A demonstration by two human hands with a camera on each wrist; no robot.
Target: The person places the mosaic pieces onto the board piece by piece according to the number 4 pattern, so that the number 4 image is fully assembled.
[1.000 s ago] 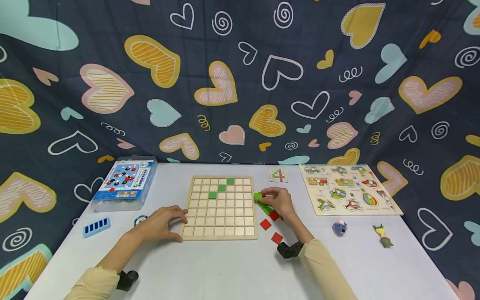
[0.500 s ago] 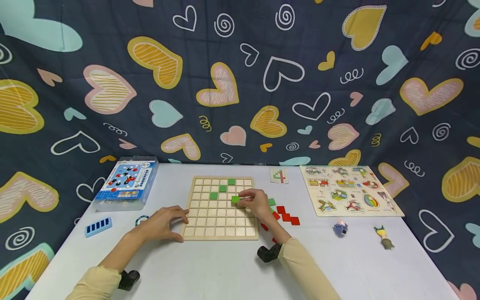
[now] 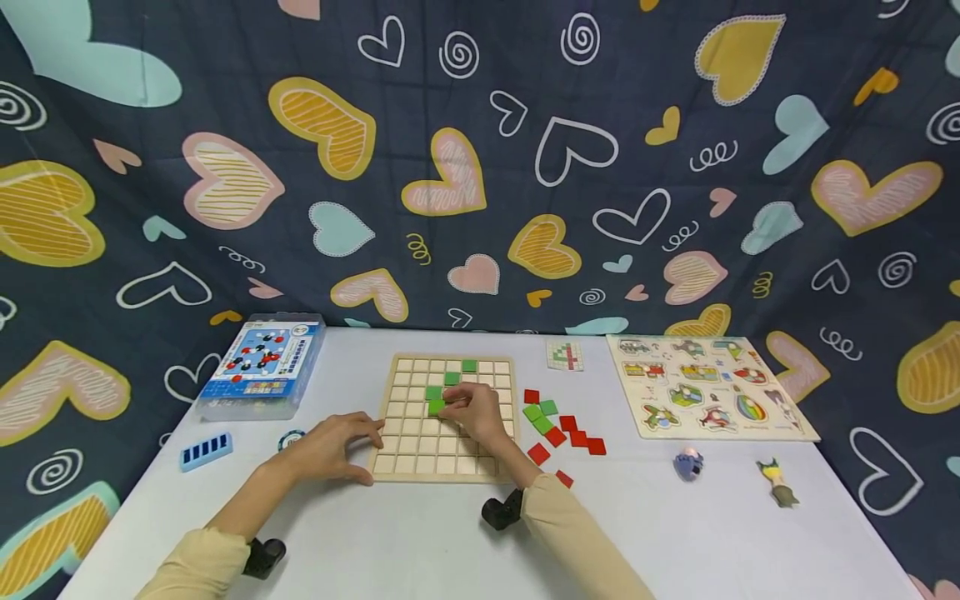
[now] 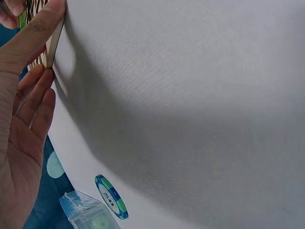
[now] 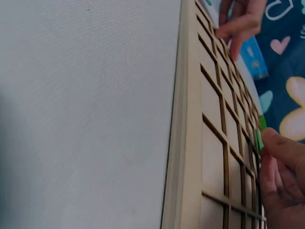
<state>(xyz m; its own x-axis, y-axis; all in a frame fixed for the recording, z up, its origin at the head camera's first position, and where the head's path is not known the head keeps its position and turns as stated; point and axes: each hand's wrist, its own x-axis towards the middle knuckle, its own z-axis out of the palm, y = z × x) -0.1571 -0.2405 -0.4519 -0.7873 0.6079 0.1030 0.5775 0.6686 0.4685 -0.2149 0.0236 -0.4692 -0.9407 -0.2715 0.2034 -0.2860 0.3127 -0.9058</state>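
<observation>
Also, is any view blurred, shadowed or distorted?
Head view: sharp, evenly lit, but wide-angle bends the table edges. Left wrist view: a broad soft shadow crosses the cloth beside the left hand. Right wrist view: the board is foreshortened, the near fingers soft.

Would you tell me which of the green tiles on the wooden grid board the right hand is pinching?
The frontmost green tile, in the fourth row: the right hand pinches it, while the other three lie untouched further back.

Four green tiles point(image 3: 470, 365) on one grid board point(image 3: 405, 467), two hands point(image 3: 330, 446).
</observation>
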